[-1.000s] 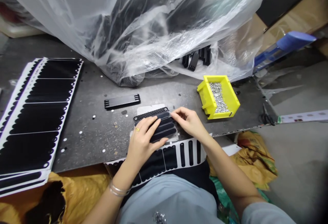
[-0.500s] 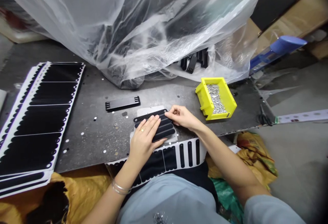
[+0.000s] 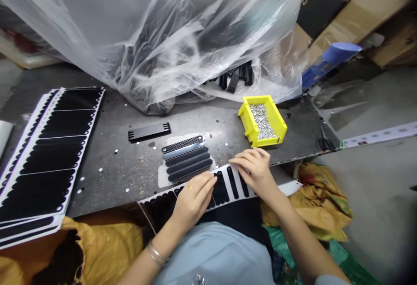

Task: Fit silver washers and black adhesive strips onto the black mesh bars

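Left hand (image 3: 195,196): fingers together, half curled, laid over the white-backed sheet of black round-ended strips (image 3: 239,191). Thumb is hidden, so can't tell if I'm pinching the sheet or just bearing on it. Right hand (image 3: 252,170): fingers bent, tips bunched at the sheet's upper edge, by the end of a separate black strip (image 3: 232,183). Can't tell whether anything is between those tips.

Sheet runs along the near edge of the dark grey tabletop (image 3: 114,176), over my lap, bowed a bit. Just beyond it: thin pale plate (image 3: 162,178) carrying one cross-hatched black bar (image 3: 182,144) at the far side, four smooth dark bars (image 3: 188,164) nearer me. Neither hand is on those.

Handling, my judgement:
- Left fingers hold the backing steady close to where the right works; a loose bow would let it lift.
- Right: fingertip or nail at the strip's rounded end, low angle, slow. A steep pull may curl or crease it.
- Edges only; faces probably mark.
- Forearms off the plate; a knock could shift the bars.
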The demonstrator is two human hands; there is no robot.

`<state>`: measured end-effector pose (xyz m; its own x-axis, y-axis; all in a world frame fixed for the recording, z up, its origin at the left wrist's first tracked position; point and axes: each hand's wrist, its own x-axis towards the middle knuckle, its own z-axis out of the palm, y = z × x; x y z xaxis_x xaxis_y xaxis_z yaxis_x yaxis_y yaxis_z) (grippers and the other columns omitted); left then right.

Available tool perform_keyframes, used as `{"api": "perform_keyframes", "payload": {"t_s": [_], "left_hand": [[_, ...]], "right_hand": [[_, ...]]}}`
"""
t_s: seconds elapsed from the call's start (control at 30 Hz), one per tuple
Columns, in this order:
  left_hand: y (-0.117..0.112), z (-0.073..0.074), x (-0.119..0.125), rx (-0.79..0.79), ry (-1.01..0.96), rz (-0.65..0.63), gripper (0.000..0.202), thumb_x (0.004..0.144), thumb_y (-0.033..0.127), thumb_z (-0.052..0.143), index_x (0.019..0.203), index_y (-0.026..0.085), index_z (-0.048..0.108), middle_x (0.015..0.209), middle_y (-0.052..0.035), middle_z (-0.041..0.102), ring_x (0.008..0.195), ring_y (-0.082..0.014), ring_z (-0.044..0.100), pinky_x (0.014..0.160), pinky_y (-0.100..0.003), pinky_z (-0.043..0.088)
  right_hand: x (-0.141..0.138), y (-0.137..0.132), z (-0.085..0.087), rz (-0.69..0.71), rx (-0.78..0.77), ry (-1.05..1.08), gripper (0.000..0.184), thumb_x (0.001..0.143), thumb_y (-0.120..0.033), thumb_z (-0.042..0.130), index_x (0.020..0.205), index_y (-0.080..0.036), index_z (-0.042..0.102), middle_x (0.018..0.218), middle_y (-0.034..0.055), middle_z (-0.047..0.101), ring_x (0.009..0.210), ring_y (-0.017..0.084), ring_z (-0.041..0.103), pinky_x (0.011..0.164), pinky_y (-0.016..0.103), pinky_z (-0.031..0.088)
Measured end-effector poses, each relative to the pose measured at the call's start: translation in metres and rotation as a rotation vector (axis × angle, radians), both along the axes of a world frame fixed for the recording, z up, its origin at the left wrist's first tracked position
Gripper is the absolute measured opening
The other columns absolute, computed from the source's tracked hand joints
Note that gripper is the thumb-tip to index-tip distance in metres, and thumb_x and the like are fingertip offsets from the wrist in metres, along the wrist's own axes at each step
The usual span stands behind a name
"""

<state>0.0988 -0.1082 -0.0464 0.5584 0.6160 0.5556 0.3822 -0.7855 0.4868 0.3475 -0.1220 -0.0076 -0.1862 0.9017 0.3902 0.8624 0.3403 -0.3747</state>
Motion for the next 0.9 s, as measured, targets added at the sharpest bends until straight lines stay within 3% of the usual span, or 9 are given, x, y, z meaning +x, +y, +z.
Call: {"api": "perform_keyframes", "payload": {"t_s": [0.07,0.2,0.3,0.43,0.47,0.57,0.67,0.8,0.9], "left_hand": [[-0.004,-0.014,0.002,0.013,0.001,0.012,0.043,0.097,0.005,0.061,0.139,0.015,0.059,0.128,-0.0148,0.073,0.127,-0.026,0.067,0.106,-0.042,0.059],[-0.002,-0.03,0.001,0.057,-0.047,-0.009,0.03,0.098,0.006,0.059,0.127,0.013,0.064,0.125,-0.0165,0.073,0.126,-0.026,0.067,0.103,-0.041,0.061],[-0.002,-0.033,-0.001,0.058,-0.051,-0.005,0.025,0.1,0.006,0.055,0.121,0.012,0.066,0.123,-0.0171,0.075,0.125,-0.0254,0.068,0.102,-0.04,0.062],[-0.005,-0.03,-0.001,0.017,-0.048,-0.008,0.028,0.101,0.007,0.05,0.124,0.015,0.066,0.122,-0.0159,0.076,0.124,-0.0257,0.069,0.102,-0.041,0.062],[-0.007,-0.027,-0.001,-0.002,-0.058,-0.014,0.028,0.101,0.007,0.051,0.123,0.016,0.067,0.121,-0.0151,0.076,0.123,-0.0258,0.07,0.101,-0.04,0.063],[-0.005,-0.009,-0.007,-0.042,-0.11,-0.028,0.026,0.098,0.008,0.057,0.117,0.02,0.069,0.115,-0.0109,0.078,0.115,-0.0247,0.074,0.096,-0.036,0.065],[0.014,0.014,-0.028,-0.034,-0.17,0.129,0.028,0.094,0.008,0.065,0.116,0.023,0.069,0.105,-0.0049,0.078,0.102,-0.0204,0.075,0.092,-0.033,0.063],[0.064,0.034,-0.067,-0.275,-0.142,0.658,0.015,0.098,0.024,0.063,0.109,0.024,0.074,0.098,-0.0038,0.077,0.098,-0.0217,0.071,0.095,-0.039,0.055],[0.091,0.033,-0.086,-0.538,-0.1,0.659,0.025,0.101,0.037,0.057,0.105,0.023,0.078,0.089,-0.0032,0.079,0.097,-0.0237,0.07,0.094,-0.04,0.053]], "right_hand": [[-0.008,0.0,-0.011,-0.029,0.103,-0.045,0.015,0.099,-0.019,0.065,0.109,-0.026,0.073,0.105,0.0083,0.073,0.1,0.028,0.064,0.091,0.047,0.041],[-0.028,-0.002,-0.033,0.186,0.105,0.006,0.024,0.1,-0.024,0.063,0.124,-0.022,0.069,0.094,0.009,0.069,0.079,0.021,0.062,0.068,0.035,0.05],[-0.031,-0.013,-0.04,0.295,0.096,0.123,0.03,0.101,-0.015,0.058,0.127,-0.026,0.069,0.102,0.0111,0.071,0.083,0.022,0.066,0.069,0.036,0.056],[-0.014,-0.028,-0.022,0.252,-0.161,0.601,0.005,0.094,-0.032,0.073,0.092,-0.027,0.074,0.109,0.009,0.067,0.1,0.026,0.07,0.085,0.042,0.062],[-0.009,-0.027,-0.013,0.218,-0.242,0.789,0.016,0.091,-0.04,0.075,0.086,-0.026,0.071,0.109,0.008,0.064,0.102,0.026,0.07,0.087,0.044,0.063],[-0.006,-0.007,0.016,0.208,-0.422,1.201,0.017,0.092,-0.041,0.074,0.097,-0.028,0.064,0.107,0.0023,0.058,0.079,0.017,0.072,0.071,0.037,0.066],[-0.029,0.038,0.034,0.27,-0.471,1.003,0.029,0.094,-0.024,0.07,0.121,-0.033,0.064,0.107,0.0007,0.057,0.069,0.01,0.065,0.061,0.028,0.061],[-0.08,0.101,0.027,0.334,-0.199,0.401,0.043,0.099,-0.014,0.056,0.14,-0.026,0.062,0.106,0.0067,0.064,0.091,0.018,0.065,0.085,0.036,0.058],[-0.106,0.128,0.012,0.435,-0.047,0.21,0.037,0.101,-0.013,0.053,0.134,-0.023,0.065,0.103,0.0078,0.07,0.093,0.02,0.067,0.086,0.038,0.057]]}}
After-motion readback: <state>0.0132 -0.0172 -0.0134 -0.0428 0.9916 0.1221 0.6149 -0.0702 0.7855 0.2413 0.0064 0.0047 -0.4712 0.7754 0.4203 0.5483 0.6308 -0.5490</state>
